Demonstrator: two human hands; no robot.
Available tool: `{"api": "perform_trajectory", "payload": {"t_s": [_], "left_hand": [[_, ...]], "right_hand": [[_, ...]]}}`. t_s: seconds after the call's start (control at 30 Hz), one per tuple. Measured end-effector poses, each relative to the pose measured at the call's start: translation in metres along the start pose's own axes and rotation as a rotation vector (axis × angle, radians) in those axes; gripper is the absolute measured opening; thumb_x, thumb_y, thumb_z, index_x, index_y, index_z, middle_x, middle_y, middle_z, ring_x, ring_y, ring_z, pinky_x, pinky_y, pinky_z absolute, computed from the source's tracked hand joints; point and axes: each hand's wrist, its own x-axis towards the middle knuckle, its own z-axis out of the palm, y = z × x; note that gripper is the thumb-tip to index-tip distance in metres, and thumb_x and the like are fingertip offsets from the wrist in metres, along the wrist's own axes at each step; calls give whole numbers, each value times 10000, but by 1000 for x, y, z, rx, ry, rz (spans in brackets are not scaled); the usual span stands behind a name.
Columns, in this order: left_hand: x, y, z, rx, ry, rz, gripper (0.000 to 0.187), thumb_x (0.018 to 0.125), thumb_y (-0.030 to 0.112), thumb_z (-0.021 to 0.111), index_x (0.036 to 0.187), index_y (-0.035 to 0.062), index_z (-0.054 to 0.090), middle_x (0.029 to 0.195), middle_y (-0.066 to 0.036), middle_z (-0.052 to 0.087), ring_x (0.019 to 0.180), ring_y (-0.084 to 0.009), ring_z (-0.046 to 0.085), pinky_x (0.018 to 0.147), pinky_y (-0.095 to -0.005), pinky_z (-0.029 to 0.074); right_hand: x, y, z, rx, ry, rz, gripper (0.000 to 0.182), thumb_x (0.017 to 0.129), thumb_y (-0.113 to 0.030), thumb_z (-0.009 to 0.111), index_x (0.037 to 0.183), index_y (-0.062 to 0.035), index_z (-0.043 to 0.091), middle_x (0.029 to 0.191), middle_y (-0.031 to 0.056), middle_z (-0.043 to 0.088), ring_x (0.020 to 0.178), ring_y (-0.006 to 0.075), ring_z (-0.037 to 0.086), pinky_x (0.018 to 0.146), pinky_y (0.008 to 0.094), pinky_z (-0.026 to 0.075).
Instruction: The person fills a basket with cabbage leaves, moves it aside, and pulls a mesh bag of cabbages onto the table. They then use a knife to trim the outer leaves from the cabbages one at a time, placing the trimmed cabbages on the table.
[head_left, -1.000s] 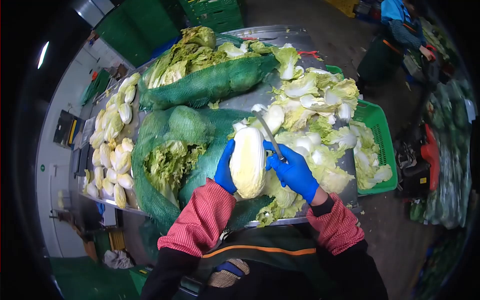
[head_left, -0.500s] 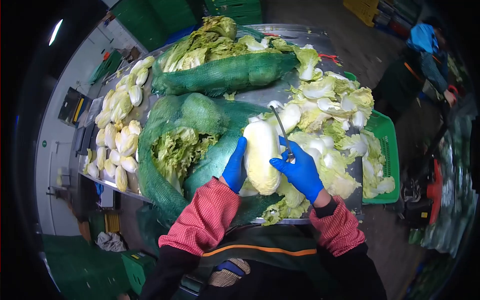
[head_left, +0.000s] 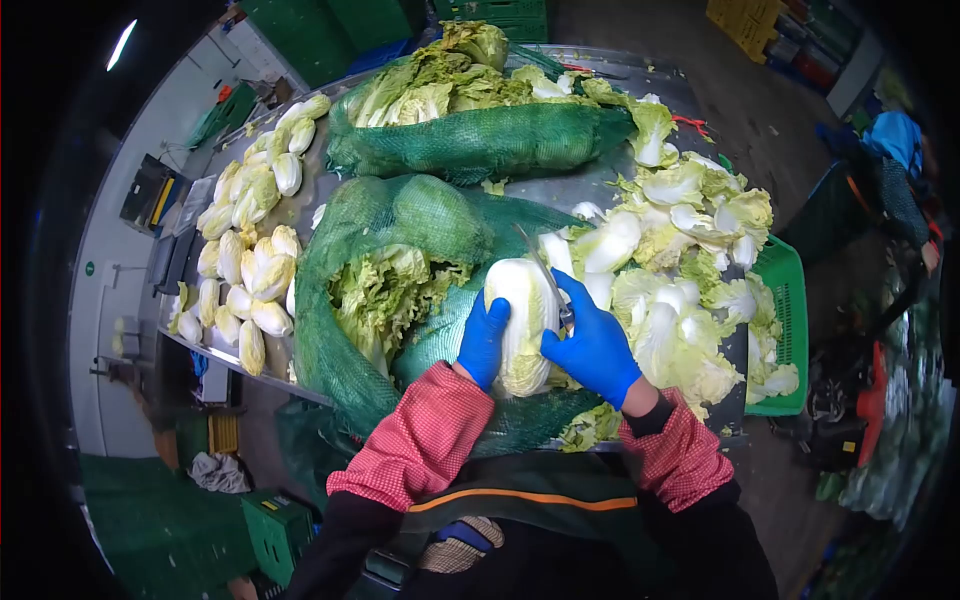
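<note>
A pale napa cabbage is held upright near the table's front edge. My left hand, in a blue glove, is closed around its left side. My right hand, gloved too, grips a knife with a thin curved blade, its handle mostly hidden in the fingers. The blade points up and to the left along the cabbage's upper right side; whether it touches cannot be told. Under and beside the cabbage lies a green mesh sack, its opening showing leafy cabbages. Loose cabbage leaves are heaped right of my right hand.
Trimmed cabbages lie along the metal table's left side. A second filled mesh sack lies across the back, near red-handled tools. A green crate stands at the right edge. Another person is at far right.
The cabbage has turned between my hands and now shows a whiter, ribbed side. The knife has shifted left with my right hand. The whole view has swung slightly, moving the table rightward.
</note>
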Motion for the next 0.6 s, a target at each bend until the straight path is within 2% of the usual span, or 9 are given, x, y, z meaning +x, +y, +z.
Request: {"api": "perform_trajectory", "payload": {"t_s": [0.07, 0.1, 0.2, 0.3, 0.33, 0.4, 0.47, 0.57, 0.6], "left_hand": [[1, 3, -3, 108, -28, 63, 720, 875, 491, 597, 1348, -6, 379, 1259, -144, 526, 1130, -236, 536, 980, -354, 425], [3, 0, -8, 46, -21, 10, 708, 882, 489, 589, 1348, -2, 380, 1267, -141, 522, 1135, -236, 535, 979, -355, 426], [8, -6, -20, -98, -13, -145, 683, 904, 497, 544, 1357, 14, 377, 1300, -139, 503, 1157, -244, 524, 986, -365, 425], [4, 16, -7, -256, -63, -275, 693, 924, 543, 463, 1391, 42, 355, 1345, -149, 475, 1197, -273, 501, 1009, -388, 411], [-1, 29, 2, -368, -102, -316, 706, 924, 564, 438, 1403, 54, 345, 1357, -152, 466, 1209, -285, 493, 1018, -396, 405], [-1, 36, 4, -504, -225, -384, 745, 920, 625, 355, 1433, 85, 322, 1396, -148, 436, 1242, -305, 465, 1042, -416, 384], [-2, 48, 12, -523, -165, -384, 744, 915, 643, 338, 1427, 103, 345, 1400, -128, 441, 1247, -294, 464, 1045, -423, 384], [2, 62, 7, -521, -137, -414, 716, 923, 628, 349, 1421, 114, 365, 1395, -113, 454, 1247, -279, 468, 1051, -406, 380], [0, 65, 3, -518, -133, -432, 702, 927, 615, 359, 1419, 114, 369, 1392, -110, 459, 1246, -274, 470, 1053, -396, 379]], "right_hand": [[0, -2, 7, -18, 37, 12, 685, 725, -147, 645, 1373, -123, 423, 876, 149, 642, 656, 222, 625, 649, 348, 504], [0, -2, 10, -28, 55, 19, 682, 722, -137, 630, 1372, -118, 422, 875, 158, 643, 646, 225, 626, 645, 351, 503], [5, 9, 16, 62, 88, -21, 684, 727, -170, 614, 1379, -159, 409, 798, 143, 633, 671, 310, 647, 622, 396, 524], [6, 2, 7, 395, -48, 206, 654, 754, -100, 574, 1384, -116, 400, 716, 71, 577, 511, 181, 584, 479, 321, 497], [7, -1, 3, 571, -54, 286, 605, 777, -50, 533, 1368, -59, 407, 682, 16, 512, 446, 86, 497, 390, 251, 442], [9, -6, -1, 601, -98, 247, 589, 788, -53, 526, 1364, -37, 403, 687, 23, 522, 448, 99, 502, 389, 256, 442], [13, -4, -7, 701, -143, 240, 526, 799, -63, 519, 1320, -31, 457, 672, 12, 519, 452, 103, 505, 379, 249, 435], [27, -1, -10, 405, -30, 251, 476, 793, -64, 510, 1269, -49, 519, 646, 17, 516, 499, 96, 521, 441, 262, 463], [36, 17, -1, 88, 84, 174, 446, 792, -115, 529, 1235, -78, 554, 684, 79, 605, 590, 199, 610, 563, 350, 508]]}}
